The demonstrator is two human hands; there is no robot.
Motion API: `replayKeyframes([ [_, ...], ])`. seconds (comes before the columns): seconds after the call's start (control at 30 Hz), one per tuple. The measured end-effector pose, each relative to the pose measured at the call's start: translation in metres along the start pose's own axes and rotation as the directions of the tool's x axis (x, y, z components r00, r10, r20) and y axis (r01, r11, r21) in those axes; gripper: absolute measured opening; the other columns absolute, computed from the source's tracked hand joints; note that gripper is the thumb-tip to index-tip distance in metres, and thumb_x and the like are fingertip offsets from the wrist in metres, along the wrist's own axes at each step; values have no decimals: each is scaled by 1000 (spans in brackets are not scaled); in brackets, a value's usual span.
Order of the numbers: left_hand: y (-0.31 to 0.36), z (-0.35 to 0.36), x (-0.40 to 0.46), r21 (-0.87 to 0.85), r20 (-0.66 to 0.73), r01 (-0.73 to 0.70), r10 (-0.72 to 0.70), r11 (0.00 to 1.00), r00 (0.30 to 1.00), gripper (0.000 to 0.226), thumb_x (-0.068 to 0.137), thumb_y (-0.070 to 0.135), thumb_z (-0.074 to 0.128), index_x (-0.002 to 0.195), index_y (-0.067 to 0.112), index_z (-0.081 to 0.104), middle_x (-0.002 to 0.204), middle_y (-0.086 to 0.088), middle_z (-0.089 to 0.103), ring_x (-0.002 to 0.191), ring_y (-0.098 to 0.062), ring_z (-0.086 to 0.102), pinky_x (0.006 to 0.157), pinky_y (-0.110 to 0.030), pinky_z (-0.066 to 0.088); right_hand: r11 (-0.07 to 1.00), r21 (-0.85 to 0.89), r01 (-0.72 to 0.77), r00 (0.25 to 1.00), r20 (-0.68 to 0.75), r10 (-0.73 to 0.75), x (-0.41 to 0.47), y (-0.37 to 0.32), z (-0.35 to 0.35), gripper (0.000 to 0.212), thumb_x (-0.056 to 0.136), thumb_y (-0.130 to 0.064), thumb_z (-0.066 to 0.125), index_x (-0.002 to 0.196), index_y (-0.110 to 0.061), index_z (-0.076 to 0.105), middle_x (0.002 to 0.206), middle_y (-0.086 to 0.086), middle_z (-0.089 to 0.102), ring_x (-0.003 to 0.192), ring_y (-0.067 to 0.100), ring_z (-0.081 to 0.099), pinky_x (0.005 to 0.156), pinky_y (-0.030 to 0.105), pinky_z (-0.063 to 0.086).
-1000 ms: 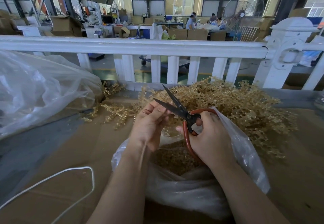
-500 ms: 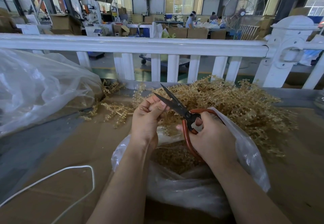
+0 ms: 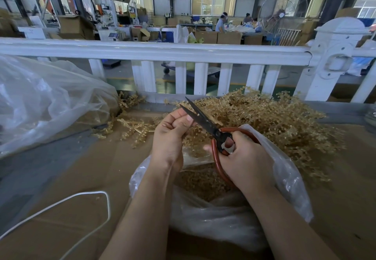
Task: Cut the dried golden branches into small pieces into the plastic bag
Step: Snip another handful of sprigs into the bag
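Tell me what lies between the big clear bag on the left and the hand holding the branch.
In the head view, loose golden sprigs lie on brown cardboard between the big clear bag and the left hand.

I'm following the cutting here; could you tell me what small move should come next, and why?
Probably squeeze the scissors shut: their blades stand open beside the left hand, which seems to pinch a branch piece above the open plastic bag, so the cut bit should drop in.

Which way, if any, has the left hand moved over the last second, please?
Yes, slightly: the left hand has risen away from the person, toward the white railing, and stays beside the scissors.
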State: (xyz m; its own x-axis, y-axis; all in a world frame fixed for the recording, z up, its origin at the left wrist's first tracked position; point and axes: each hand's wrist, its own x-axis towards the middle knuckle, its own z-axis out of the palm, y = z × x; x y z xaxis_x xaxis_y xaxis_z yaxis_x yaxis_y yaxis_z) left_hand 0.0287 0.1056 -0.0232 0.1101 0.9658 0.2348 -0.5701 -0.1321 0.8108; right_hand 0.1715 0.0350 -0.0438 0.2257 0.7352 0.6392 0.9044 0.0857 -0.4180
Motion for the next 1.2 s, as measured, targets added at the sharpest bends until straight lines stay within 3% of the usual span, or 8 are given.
replayKeyframes([
  [0.2, 0, -3, 1, 12, -8, 17, -17, 1000, 1000, 17, 87, 0, 63, 103, 4, 67, 79, 2, 73, 68, -5, 61, 68, -17, 46, 999, -25, -24, 999, 26, 25, 0, -1, 0, 54, 72, -82, 47, 62, -32, 29, 54, -18, 38, 51, -6, 33, 47, 15, 18],
  [0.43, 3, -3, -1, -30, 10, 81, -81, 996, 997, 26, 75, 8, 69, 101, 5, 68, 86, -4, 71, 69, -6, 59, 65, -15, 46, 1000, 17, -9, 1000, -5, 9, 0, -1, -1, 53, 74, -79, 47, 63, -29, 33, 55, -20, 32, 50, -1, 31, 47, 14, 18],
  [0.57, 5, -2, -3, 12, 30, 107, -107, 994, 994, 22, 75, 11, 70, 97, 9, 69, 91, -6, 69, 75, -9, 58, 65, -16, 43, 999, -5, -32, 999, 8, 32, 0, 1, 0, 53, 73, -81, 47, 72, -28, 44, 63, -18, 46, 58, 6, 45, 47, 13, 22],
  [0.7, 5, -2, -4, 81, 85, 96, -102, 992, 991, 6, 83, 6, 65, 87, 11, 67, 80, 1, 69, 71, -6, 57, 64, -17, 43, 1000, -9, -18, 1000, 3, 18, 2, 3, 3, 59, 74, -80, 47, 82, -22, 54, 72, -15, 53, 62, 6, 47, 48, 11, 23],
  [0.83, 6, -4, -6, 121, 144, 109, -126, 987, 982, 22, 95, -1, 53, 85, 12, 68, 79, 2, 70, 71, -7, 59, 67, -19, 45, 999, -35, -33, 996, 79, 35, 2, 7, 5, 56, 74, -78, 55, 89, -24, 54, 81, -12, 58, 72, 8, 53, 51, 14, 29],
  [1.0, 6, -3, -6, 130, 188, 127, -150, 983, 971, 23, 94, 0, 54, 87, 15, 70, 82, 1, 69, 74, -8, 58, 73, -26, 42, 999, -37, -35, 997, 68, 37, 2, 5, 2, 53, 76, -75, 60, 85, -24, 53, 76, -13, 55, 67, 6, 47, 51, 9, 19],
  [1.13, 7, -5, -7, 120, 205, 143, -165, 982, 965, 19, 89, 4, 58, 85, 16, 72, 80, 0, 67, 73, -9, 57, 73, -28, 40, 1000, -8, -30, 995, 96, 31, 3, 2, -2, 63, 69, -85, 41, 85, -25, 51, 77, -15, 52, 67, 4, 46, 52, 9, 20],
  [1.2, 8, -6, -8, 126, 212, 151, -175, 980, 961, 10, 83, 10, 62, 86, 14, 70, 78, 0, 66, 72, -9, 55, 72, -27, 39, 1000, -11, -28, 995, 97, 29, 4, 1, -3, 62, 68, -86, 40, 82, -26, 48, 73, -17, 48, 64, 3, 43, 51, 10, 18],
])
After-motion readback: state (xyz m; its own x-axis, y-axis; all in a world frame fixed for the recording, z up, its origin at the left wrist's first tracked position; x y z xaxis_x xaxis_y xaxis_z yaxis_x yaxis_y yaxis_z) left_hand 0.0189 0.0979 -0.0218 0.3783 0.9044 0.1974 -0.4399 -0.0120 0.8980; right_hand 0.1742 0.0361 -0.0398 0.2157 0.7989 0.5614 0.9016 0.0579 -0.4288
